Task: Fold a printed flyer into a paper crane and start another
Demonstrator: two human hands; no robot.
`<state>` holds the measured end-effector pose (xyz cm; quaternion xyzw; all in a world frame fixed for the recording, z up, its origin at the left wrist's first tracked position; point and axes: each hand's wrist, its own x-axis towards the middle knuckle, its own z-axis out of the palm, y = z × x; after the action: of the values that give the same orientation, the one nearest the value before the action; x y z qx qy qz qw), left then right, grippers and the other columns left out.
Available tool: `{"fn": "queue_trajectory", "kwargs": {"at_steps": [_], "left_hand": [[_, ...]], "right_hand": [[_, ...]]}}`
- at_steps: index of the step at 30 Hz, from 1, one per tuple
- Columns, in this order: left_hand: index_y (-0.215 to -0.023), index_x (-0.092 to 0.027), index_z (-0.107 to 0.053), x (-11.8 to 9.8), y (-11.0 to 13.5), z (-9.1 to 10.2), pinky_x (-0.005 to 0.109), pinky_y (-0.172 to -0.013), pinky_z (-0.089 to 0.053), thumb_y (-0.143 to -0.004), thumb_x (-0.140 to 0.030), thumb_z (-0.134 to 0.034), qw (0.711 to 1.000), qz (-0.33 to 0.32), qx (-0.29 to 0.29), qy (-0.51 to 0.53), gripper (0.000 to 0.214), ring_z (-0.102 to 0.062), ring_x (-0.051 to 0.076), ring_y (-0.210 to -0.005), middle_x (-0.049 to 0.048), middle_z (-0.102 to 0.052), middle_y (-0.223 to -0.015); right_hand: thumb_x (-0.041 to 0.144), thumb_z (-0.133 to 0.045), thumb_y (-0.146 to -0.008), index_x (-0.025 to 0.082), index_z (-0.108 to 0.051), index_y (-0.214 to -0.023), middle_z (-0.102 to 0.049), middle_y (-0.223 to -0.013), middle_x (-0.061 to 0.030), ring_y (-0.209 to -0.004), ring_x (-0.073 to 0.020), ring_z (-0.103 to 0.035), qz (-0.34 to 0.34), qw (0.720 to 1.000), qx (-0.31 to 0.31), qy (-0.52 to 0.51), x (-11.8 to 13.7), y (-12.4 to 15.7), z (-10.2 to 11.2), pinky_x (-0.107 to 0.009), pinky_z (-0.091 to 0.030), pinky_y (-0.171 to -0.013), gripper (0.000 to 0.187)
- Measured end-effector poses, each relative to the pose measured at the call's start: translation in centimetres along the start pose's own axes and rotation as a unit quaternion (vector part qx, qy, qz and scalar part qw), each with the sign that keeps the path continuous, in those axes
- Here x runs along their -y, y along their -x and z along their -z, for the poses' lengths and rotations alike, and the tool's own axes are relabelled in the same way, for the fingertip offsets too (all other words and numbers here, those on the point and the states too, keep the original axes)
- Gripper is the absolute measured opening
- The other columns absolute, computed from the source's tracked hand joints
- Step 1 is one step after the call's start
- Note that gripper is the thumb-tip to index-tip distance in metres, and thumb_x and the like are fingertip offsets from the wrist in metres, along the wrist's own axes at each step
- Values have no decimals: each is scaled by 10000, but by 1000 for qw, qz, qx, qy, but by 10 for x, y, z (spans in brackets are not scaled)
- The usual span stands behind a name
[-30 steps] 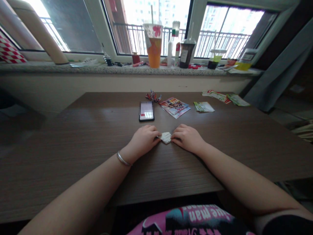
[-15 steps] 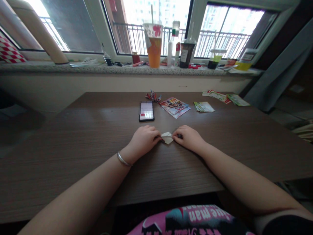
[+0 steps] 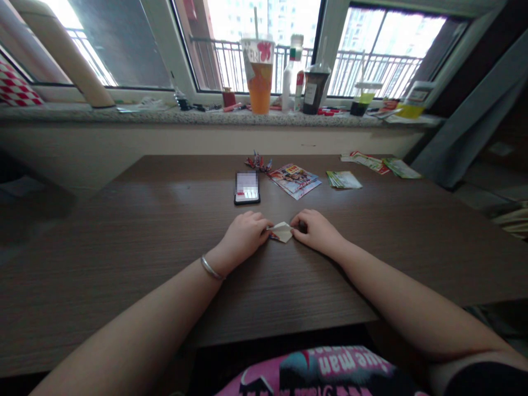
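Together, the left hand (image 3: 246,234) and right hand (image 3: 317,231) pinch a folded paper (image 3: 283,232) at its two ends, near a phone (image 3: 247,188).

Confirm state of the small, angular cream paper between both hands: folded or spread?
Folded: the small, angular cream paper has a crease across it, and a printed patch shows beside the left hand. Cannot tell layer count.

We are looking across a dark wood-grained surface (image 3: 103,236) spanning the middle of the frame. Behind it, a pale wall (image 3: 185,140) is running below a speckled stone sill (image 3: 140,117). Bright daylight is pouring through the windows (image 3: 289,19) along the top, where a railing (image 3: 388,69) is showing outside. At the upper right, a grey curtain (image 3: 466,110) is hanging beside a darker area.
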<state>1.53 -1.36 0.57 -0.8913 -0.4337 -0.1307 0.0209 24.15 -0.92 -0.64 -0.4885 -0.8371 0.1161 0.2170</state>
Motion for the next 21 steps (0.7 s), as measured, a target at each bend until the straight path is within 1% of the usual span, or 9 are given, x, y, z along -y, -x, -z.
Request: {"fn": "queue_trajectory", "kwargs": {"at_steps": [3, 5, 7, 10, 16, 18, 21], "left_hand": [[-978, -194, -707, 0, 0, -1, 349, -806, -456, -882, -238, -576, 1000, -3, 1, 10, 169, -584, 222, -877, 61, -668, -913], [-964, -188, -705, 1, 0, -1, 349, -813, -459, -870, -232, -586, 1000, -2, -7, 20, 158, -583, 219, -883, 63, -664, -924], [-951, -181, -699, 1, 0, -3, 346, -814, -462, -860, -228, -595, 999, 1, -14, 33, 146, -585, 217, -889, 66, -661, -939], [-943, -169, -680, 2, -1, -4, 339, -809, -465, -845, -221, -607, 998, 5, -25, 51, 133, -584, 214, -891, 66, -662, -946], [-945, -162, -669, 3, 0, -7, 338, -799, -464, -827, -197, -623, 997, -6, -32, 64, 131, -578, 209, -867, 58, -669, -925], [-927, -172, -682, 4, 0, -8, 334, -799, -464, -833, -196, -621, 997, -14, -33, 64, 114, -577, 207, -871, 59, -663, -929], [-930, -188, -694, 5, 0, -8, 328, -808, -462, -853, -202, -607, 997, -28, -34, 57, 116, -575, 198, -872, 59, -652, -927]], "right_hand": [[266, -645, -799, 179, -703, -973, -671, -963, -80, -923, -202, -571, 14, 1000, -13, -5, -3, 0, -3, -334, -423, -864, 203], [266, -647, -805, 186, -710, -995, -673, -1014, -84, -968, -208, -569, 29, 999, -16, -11, -5, 1, -4, -343, -417, -895, 216], [251, -660, -797, 182, -713, -978, -677, -1023, -83, -975, -208, -571, 32, 999, -15, -19, -5, 0, -4, -344, -416, -903, 201], [219, -681, -774, 175, -710, -938, -679, -983, -76, -942, -200, -575, 19, 999, -11, -32, -3, -1, -3, -338, -420, -884, 172], [166, -699, -749, 175, -687, -848, -669, -823, -33, -806, -171, -549, -15, 999, -7, -51, 1, -1, 0, -293, -419, -754, 100], [154, -692, -754, 182, -682, -824, -674, -804, -25, -795, -169, -544, -8, 999, -5, -49, 1, -1, -1, -289, -412, -745, 76], [144, -681, -763, 186, -670, -801, -683, -808, -20, -802, -171, -544, 32, 999, -11, -26, 0, 0, -1, -296, -406, -773, 58]]}}
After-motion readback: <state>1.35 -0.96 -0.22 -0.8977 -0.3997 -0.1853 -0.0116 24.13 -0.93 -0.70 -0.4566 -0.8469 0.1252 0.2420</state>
